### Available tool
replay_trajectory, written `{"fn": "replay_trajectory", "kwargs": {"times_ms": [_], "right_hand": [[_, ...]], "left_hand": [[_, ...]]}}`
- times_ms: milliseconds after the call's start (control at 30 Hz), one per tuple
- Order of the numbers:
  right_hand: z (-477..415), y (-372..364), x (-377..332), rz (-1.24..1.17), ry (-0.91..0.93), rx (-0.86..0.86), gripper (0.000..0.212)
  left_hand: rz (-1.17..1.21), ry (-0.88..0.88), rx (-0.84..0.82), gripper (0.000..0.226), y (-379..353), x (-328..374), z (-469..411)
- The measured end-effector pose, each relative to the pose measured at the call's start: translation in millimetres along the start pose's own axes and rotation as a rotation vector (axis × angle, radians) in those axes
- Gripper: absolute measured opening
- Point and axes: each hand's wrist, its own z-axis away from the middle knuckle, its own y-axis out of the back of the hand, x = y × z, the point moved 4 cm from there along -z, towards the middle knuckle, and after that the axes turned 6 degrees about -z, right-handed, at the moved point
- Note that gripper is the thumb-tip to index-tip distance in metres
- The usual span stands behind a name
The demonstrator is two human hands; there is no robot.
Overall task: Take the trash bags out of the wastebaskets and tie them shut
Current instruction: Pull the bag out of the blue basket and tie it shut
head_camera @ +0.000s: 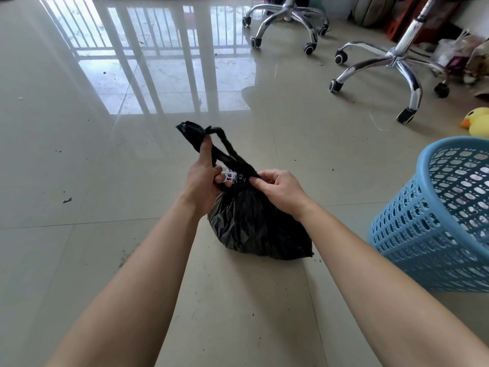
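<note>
Trash bag (254,223) neck partly hidden by right hand (280,189); wastebasket (434,221) cut off.

One wide-angle camera is riding on the person's head, facing forward and tilting steeply down at the glossy beige tiled floor (132,181). It is sitting close to the work: both bare forearms are running in from the bottom edge, and the left hand (201,186) and right hand (280,189) are meeting at the black plastic trash bag (254,229) near the frame's centre. The blue perforated plastic wastebasket (434,221) is being cut off by the right edge, where the lens is probably exaggerating its lean. Farther off, the chrome star-shaped chair bases (394,59) are filling the upper right corner.
</note>
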Motion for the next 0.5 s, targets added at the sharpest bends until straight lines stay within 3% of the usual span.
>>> {"fn": "replay_trajectory", "kwargs": {"times_ms": [167, 233, 500], "right_hand": [[-2.9, 3.1, -1.1, -0.234, -0.091, 0.114, 0.022], [-2.8, 2.3, -2.5, -0.241, -0.054, 0.088, 0.022], [-2.6, 0.6, -9.8, 0.169, 0.061, -0.139, 0.024]], "left_hand": [[0.152, 0.063, -0.005, 0.006, -0.5, -6.7, -5.6], [0.073, 0.061, 0.004, 0.014, -1.4, -9.9, -6.6], [-0.23, 0.085, -0.236, 0.024, -3.0, -7.2, -8.6]]}}
